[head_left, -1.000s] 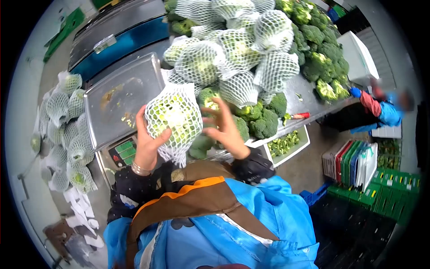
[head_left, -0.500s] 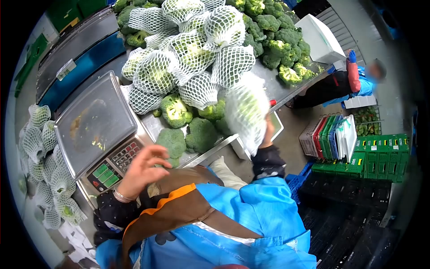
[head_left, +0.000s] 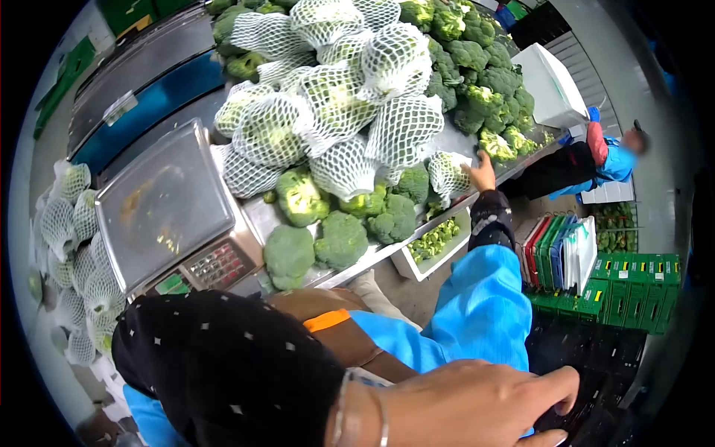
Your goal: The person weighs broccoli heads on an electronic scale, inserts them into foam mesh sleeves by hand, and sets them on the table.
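Note:
A broccoli head in a white foam net (head_left: pixel 449 176) rests at the right edge of the metal table. My right hand (head_left: pixel 482 174) is beside it, fingers apart, the thumb at or very near the net. Close to the camera, my left hand (head_left: pixel 477 398) stretches across my body with a bracelet at its wrist. Its thumb and bent forefinger are apart, and nothing shows in it; the other fingers are hidden. Bare broccoli heads (head_left: pixel 341 240) lie along the table's near edge. Behind them is a pile of netted broccoli (head_left: pixel 335 97).
A weighing scale (head_left: pixel 167 205) stands left on the table (head_left: pixel 261 216). More bare broccoli (head_left: pixel 491 82) is heaped far right, beside a white box (head_left: pixel 550 86). Below the edge sits a white bin (head_left: pixel 424 270) with green trimmings. A co-worker (head_left: pixel 596 160) stands at right, near green crates (head_left: pixel 633 290).
My right hand has moved away from me to the right, and the netted broccoli it held is now at the table edge. My left hand has swung from beside the scale across to the lower right.

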`<action>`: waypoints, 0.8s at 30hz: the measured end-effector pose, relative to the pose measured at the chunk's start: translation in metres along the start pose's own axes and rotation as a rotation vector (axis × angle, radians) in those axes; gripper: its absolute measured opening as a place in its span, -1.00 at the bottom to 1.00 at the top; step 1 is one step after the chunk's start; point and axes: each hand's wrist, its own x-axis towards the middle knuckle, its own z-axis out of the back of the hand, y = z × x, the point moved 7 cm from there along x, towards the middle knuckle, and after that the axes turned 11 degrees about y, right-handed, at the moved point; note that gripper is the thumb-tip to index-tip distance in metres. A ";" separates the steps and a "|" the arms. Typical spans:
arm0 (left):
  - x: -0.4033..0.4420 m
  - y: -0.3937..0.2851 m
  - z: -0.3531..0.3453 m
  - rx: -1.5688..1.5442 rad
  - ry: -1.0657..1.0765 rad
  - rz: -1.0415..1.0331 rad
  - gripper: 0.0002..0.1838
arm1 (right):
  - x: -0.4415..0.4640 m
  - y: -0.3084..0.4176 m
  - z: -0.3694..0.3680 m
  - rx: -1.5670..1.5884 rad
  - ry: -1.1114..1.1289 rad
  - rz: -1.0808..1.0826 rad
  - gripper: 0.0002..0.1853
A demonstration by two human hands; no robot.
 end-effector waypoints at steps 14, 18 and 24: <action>-0.273 0.100 0.107 -0.084 -1.491 0.520 -0.63 | 0.267 -0.062 0.040 0.586 -0.411 -0.310 0.35; -0.328 0.128 0.076 -0.145 -1.728 0.480 -0.72 | 0.213 -0.009 0.029 0.680 -0.502 -0.208 -0.08; -0.310 0.151 0.075 -0.245 -1.534 0.482 -0.67 | 0.114 0.048 0.024 1.266 0.091 -0.159 -0.34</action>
